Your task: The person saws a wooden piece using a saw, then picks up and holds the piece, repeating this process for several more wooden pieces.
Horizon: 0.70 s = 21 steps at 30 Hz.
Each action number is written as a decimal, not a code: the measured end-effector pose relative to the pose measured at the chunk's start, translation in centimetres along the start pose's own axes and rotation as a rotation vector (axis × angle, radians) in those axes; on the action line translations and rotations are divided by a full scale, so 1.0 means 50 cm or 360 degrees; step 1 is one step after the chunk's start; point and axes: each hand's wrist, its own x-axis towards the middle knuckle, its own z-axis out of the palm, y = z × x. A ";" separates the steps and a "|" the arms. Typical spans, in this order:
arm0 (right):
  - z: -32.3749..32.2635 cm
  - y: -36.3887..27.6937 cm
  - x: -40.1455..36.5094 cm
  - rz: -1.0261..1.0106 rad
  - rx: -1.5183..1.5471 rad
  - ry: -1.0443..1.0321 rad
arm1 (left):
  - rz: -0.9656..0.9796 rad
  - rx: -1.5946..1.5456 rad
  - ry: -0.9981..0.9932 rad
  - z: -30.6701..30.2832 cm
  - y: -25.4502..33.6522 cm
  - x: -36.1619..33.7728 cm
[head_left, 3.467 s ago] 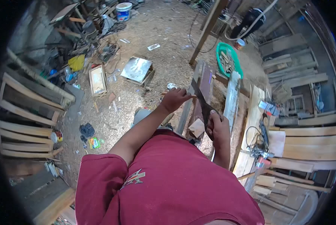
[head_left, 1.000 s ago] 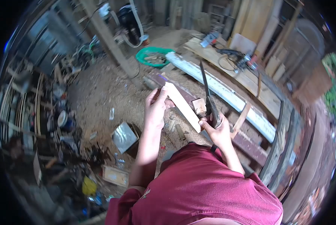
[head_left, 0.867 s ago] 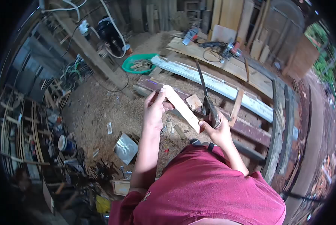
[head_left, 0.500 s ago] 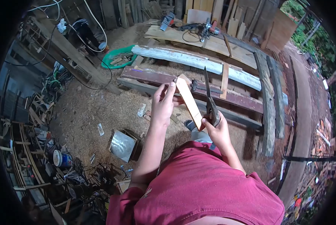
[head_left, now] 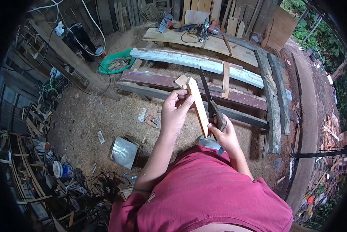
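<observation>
A short, light wooden piece [head_left: 197, 104] with angled ends is held up in front of the red shirt. My left hand [head_left: 176, 112] pinches it near its upper end, thumb and fingers on either side. Around the dark handle of a handsaw [head_left: 206, 86] the fingers of my right hand [head_left: 226, 134] are wrapped, and its thumb presses on the lower end of the wooden piece. The saw blade points up and away, just right of the wood. Beyond them a small wooden block [head_left: 180, 81] rests by the dark red beam [head_left: 154, 80].
A white-painted beam [head_left: 173, 57] lies behind the red one. Power tools [head_left: 208, 30] sit on a plank [head_left: 169, 37] at the back. A green basin [head_left: 103, 67] holds wood scraps. Weathered beams [head_left: 272, 104] stand at right; a metal-topped box [head_left: 124, 152] is on the sawdust floor.
My left hand has turned and shifted its grip on the wooden piece, which now stands more upright. The saw has tilted slightly left. The whole view has shifted a little.
</observation>
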 end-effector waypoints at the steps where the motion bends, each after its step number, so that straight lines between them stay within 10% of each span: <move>1: -0.003 -0.002 0.004 -0.0026 0.0005 0.0011 | 0.0018 0.0032 -0.0012 0.005 -0.003 0.005; 21: -0.135 -0.043 0.112 -0.0210 0.0083 0.0354 | -0.0724 -0.0693 -0.0450 0.044 -0.038 0.122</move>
